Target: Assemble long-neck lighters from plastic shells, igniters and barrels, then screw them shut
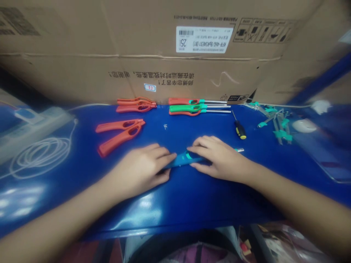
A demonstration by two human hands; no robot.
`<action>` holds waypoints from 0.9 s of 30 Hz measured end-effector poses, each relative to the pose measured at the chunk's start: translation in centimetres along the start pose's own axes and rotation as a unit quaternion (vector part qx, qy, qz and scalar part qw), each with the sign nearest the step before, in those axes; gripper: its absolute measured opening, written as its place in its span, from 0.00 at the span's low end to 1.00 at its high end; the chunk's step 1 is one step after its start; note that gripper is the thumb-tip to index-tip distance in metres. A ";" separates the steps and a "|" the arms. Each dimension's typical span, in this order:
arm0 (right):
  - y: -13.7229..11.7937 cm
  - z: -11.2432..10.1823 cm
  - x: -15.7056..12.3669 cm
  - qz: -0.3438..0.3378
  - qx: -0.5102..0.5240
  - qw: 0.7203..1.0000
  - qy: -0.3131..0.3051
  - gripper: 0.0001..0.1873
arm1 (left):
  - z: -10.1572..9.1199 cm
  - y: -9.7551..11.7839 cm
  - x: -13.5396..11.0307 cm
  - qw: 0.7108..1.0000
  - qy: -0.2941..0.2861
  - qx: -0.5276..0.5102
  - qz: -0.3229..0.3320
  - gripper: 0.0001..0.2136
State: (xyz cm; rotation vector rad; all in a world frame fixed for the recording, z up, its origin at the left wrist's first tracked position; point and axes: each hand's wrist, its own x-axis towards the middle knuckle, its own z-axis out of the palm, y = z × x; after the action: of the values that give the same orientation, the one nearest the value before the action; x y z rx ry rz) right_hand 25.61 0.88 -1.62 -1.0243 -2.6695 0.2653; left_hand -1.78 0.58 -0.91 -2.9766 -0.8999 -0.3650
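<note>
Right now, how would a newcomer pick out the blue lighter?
Find the blue tabletop in front of the large cardboard panel. Near its middle, the left hand and right hand hold the blue lighter between them. Its blue body sets it apart from the orange handles and the green lighter lying farther back.

I worked in what looked like a workshop: orange shells (127,109), lighters (181,108) and a screwdriver (240,129) toward my bench's (208,204) far edge.
</note>
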 end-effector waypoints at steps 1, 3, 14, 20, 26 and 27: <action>0.0 0.0 0.0 -0.009 -0.009 1.000 0.004 0.18 | 0.1 0.0 -0.1 1.000 0.002 0.002 0.002 0.16; -0.1 0.1 0.1 -0.019 -0.006 1.000 0.018 0.16 | 0.4 -0.2 -0.1 1.000 0.013 -0.008 0.001 0.17; -0.4 -0.1 -0.3 -0.004 0.075 0.994 0.081 0.07 | 0.4 0.1 0.4 0.981 0.054 -0.187 -0.021 0.12; -0.2 -0.2 -0.3 0.021 0.076 0.993 0.091 0.04 | 0.7 -0.3 0.4 0.973 0.121 -0.189 -0.053 0.11; 0.1 -0.3 -0.3 0.044 0.069 0.988 0.130 0.03 | 0.8 -1.5 0.6 0.971 0.140 -0.189 -0.051 0.14; 0.1 -0.4 -0.2 0.041 0.070 0.988 0.133 0.04 | 0.7 -1.5 0.6 0.969 0.134 -0.202 -0.051 0.13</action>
State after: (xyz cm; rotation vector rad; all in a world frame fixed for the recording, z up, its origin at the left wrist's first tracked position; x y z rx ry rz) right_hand 25.96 0.87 -1.36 -1.0461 -2.3397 0.3040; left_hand -1.99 2.22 -1.55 -3.1159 -1.0570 -1.0417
